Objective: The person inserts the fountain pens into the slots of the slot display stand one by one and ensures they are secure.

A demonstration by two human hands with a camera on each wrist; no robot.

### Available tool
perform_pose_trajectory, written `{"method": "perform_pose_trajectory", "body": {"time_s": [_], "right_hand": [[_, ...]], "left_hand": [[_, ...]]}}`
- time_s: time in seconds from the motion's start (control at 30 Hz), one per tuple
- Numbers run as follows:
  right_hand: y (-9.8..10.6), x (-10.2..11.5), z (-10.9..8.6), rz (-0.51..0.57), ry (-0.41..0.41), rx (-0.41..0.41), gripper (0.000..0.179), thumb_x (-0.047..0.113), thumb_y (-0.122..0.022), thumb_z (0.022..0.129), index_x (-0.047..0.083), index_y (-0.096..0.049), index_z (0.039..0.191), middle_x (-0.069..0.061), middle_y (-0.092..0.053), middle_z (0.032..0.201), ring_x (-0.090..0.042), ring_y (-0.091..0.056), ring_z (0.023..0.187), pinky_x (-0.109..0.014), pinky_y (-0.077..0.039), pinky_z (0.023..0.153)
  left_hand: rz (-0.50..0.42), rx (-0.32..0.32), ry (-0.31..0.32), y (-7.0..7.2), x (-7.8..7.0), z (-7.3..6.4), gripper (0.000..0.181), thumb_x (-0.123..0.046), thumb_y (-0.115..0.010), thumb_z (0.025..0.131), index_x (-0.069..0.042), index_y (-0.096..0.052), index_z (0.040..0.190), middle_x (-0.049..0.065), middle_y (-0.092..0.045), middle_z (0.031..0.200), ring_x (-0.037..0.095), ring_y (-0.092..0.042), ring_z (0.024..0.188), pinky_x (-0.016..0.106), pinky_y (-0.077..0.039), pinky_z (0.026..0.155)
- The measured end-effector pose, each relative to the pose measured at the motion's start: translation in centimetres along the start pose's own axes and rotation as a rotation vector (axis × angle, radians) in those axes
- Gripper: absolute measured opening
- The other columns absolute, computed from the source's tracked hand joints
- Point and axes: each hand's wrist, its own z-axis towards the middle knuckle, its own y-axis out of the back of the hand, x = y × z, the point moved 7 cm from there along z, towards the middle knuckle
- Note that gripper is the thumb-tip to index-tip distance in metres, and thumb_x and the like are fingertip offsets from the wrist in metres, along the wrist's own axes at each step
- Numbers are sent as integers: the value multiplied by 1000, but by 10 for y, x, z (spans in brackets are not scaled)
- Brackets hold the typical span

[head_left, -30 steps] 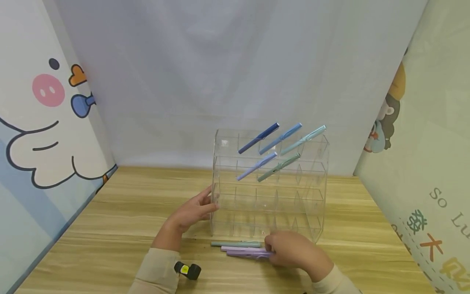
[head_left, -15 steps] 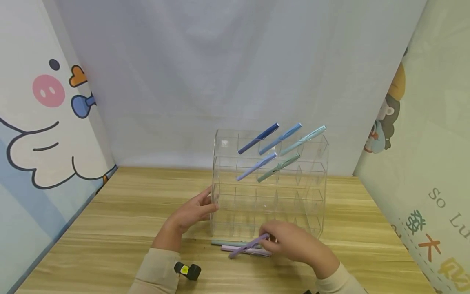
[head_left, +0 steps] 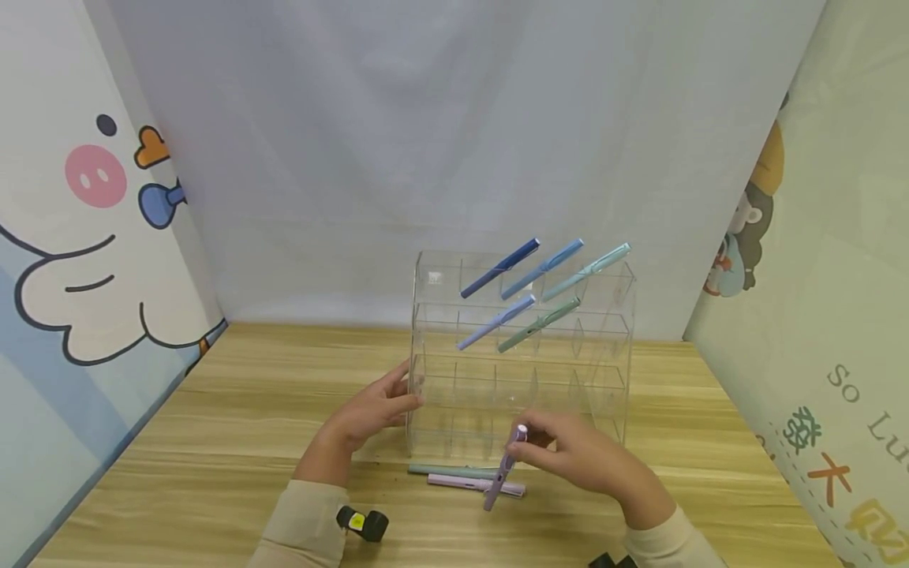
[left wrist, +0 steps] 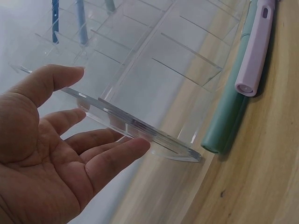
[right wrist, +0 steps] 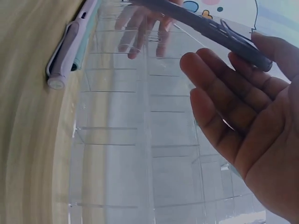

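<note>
In the head view, my right hand (head_left: 582, 457) pinches a purple pen (head_left: 503, 473) near its capped end, between thumb and fingers. The pen tilts steeply, its other end pointing down toward the table; it looks dark in the right wrist view. My left hand (head_left: 372, 410) rests at the left side panel of a clear acrylic pen rack (head_left: 511, 371). Its fingers are loosely spread, with fingertips (left wrist: 142, 144) right at the panel. A pale pink pen (head_left: 461, 481) and a grey-green pen (head_left: 443, 469) lie side by side before the rack.
Five slanted pens stand in the upper tiers, among them a dark blue pen (head_left: 500, 268), a light blue pen (head_left: 543, 268) and a sage green pen (head_left: 540, 325). The wooden table (head_left: 248, 402) meets a white curtain (head_left: 319, 197) behind; printed panels flank it.
My right hand has lifted the purple pen off the row and turned it from lying flat to steeply tilted. The left hand and the rack have stayed put.
</note>
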Motion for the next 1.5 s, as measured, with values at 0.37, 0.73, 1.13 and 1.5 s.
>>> {"method": "perform_pose_trajectory", "body": {"time_s": [0.37,0.73,1.13,1.5], "right_hand": [[28,-2,-9,134,57,-88,8,18,-56,101,19,-63,105,3,-71,100,-12,-68,85,-31,-55,72],[65,1,-23,212,196,-266,16,-5,-51,98,0,-58,112,-13,-71,103,-11,-69,83,-32,-58,66],[102,-13,-38,330,199,-582,32,-4,-49,100,-5,-47,133,-18,-66,109,-17,-70,97,-37,-59,74],[124,-21,-54,538,405,-960,56,-13,-48,96,0,-27,146,-23,-65,106,-26,-69,99,-38,-57,79]], "left_hand": [[10,-5,8,0,2,0,77,-31,-61,99,-31,-13,159,18,-30,158,35,-39,140,57,-37,108],[14,-20,19,1,2,1,80,-35,-63,97,-31,-13,159,15,-31,159,33,-39,140,56,-37,108],[21,-7,2,0,1,-1,81,-36,-62,97,-28,-12,159,18,-30,158,36,-39,140,59,-36,108],[21,-13,14,-1,1,0,75,-26,-59,100,-28,-13,159,15,-32,158,34,-39,140,57,-37,108]]}}
